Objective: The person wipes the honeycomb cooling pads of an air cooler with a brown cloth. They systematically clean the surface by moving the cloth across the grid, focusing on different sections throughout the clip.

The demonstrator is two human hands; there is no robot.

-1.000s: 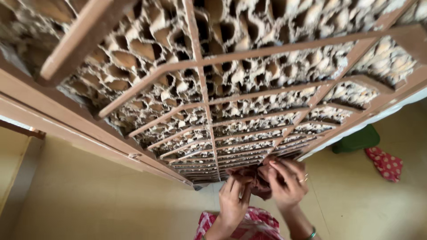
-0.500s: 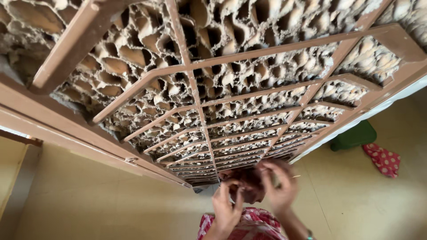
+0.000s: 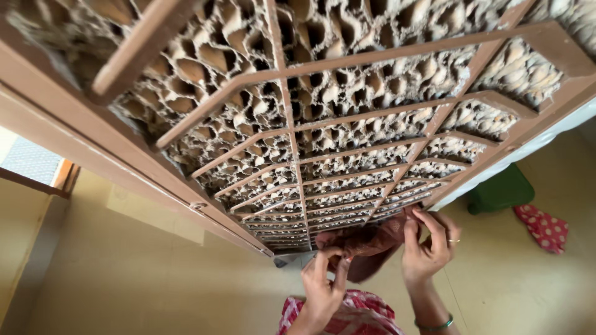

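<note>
With both hands closed on the brown cloth at the low edge of the wooden lattice panel, left hand below, right hand above, I should pull it evenly, without tearing.

A large wooden lattice frame fills the upper view, its brown slats crossing over a dense honeycomb of pale, papery cells. It slopes down toward the grip. Below it lies a smooth yellowish floor, evenly lit by soft daylight. Right of the grip, a green object sits on the floor, with a red white-dotted cloth just beyond it. Far left, a brown wooden post edges a bright opening.
</note>
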